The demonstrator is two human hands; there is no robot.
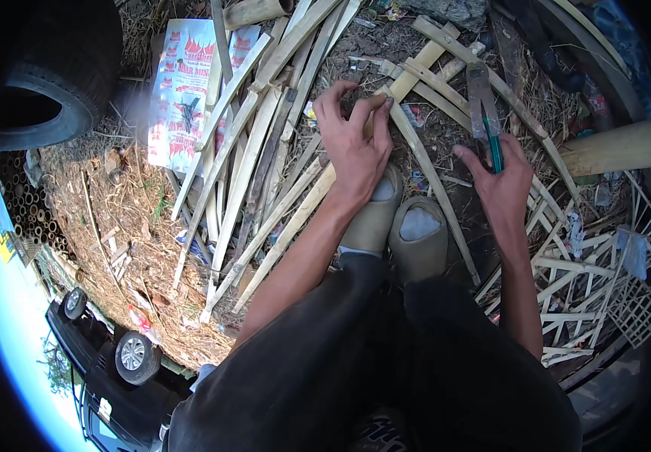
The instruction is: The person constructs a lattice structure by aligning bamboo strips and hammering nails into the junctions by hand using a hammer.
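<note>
— Hands: left hand (353, 151) clenched on a bamboo strip (295, 226) lying across the ground before the shoes (397, 226); right hand (500, 181) grasping a green-handled knife (493, 143).

— Step?

— Likely positioning the strip for trimming; the next move needs a steady hold. Loose slats (242, 158), lattice pieces (597, 279) crowd the space.

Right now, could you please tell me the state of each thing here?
Left hand: gripping a bamboo strip.
Right hand: holding a green-handled blade.
Bamboo strips: split, piled loose.
Lattice: lying flat on the ground.
Tyre: lying flat.
</note>
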